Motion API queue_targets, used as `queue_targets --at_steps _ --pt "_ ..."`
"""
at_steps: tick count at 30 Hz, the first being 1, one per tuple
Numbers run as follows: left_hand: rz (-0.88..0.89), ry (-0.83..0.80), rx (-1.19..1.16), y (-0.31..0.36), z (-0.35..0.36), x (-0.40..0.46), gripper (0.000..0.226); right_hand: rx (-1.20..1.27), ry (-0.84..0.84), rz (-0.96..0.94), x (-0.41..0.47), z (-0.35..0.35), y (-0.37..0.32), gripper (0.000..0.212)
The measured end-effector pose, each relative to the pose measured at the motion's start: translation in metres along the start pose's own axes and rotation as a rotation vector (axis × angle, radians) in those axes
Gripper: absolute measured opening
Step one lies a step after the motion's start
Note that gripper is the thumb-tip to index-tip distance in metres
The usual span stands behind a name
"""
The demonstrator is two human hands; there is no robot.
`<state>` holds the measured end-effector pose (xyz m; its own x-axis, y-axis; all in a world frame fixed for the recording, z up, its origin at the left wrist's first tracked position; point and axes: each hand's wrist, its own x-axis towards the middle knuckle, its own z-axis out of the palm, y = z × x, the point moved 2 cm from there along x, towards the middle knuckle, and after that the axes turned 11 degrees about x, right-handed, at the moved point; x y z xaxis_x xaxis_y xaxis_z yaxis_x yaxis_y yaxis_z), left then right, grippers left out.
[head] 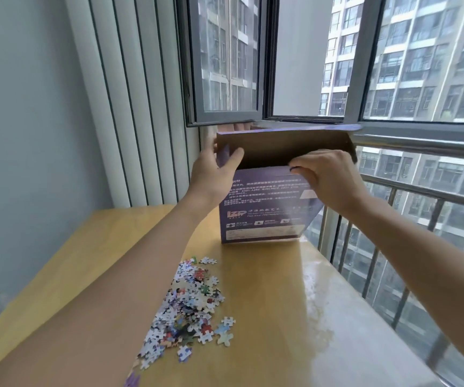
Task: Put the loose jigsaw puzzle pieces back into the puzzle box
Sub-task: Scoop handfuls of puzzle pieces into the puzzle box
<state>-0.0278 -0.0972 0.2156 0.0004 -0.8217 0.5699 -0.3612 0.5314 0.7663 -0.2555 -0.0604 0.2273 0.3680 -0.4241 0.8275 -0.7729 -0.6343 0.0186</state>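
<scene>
My left hand grips the top left corner of the purple puzzle box, which stands upright at the far end of the wooden table. My right hand pinches the edge under its raised brown flap. Loose puzzle pieces lie heaped nearer me, well apart from the box. An open window rises behind.

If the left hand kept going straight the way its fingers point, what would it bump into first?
The left hand already holds the puzzle box at its upper left corner, fingers pointing up and away. Going on, it would probably meet the window frame just beyond; depth there is hard to judge.
</scene>
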Motion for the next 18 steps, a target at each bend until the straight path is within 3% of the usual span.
queue_targets --at_steps 3,6,13,18 --pt "-0.008 0.034 -0.018 -0.004 0.001 0.000 0.018 0.009 -0.061 0.022 -0.003 0.002 0.003 0.011" --pt "-0.109 0.023 -0.035 -0.022 0.008 -0.006 0.030 -0.024 -0.252 0.033 -0.019 0.012 0.007 0.010" --pt "-0.256 -0.068 0.149 -0.084 0.040 -0.062 0.044 -0.012 -0.508 0.259 -0.102 0.063 0.013 0.010" --pt "-0.247 -0.127 0.222 -0.112 0.063 -0.100 0.045 0.236 -0.620 0.492 -0.132 0.083 0.003 0.014"
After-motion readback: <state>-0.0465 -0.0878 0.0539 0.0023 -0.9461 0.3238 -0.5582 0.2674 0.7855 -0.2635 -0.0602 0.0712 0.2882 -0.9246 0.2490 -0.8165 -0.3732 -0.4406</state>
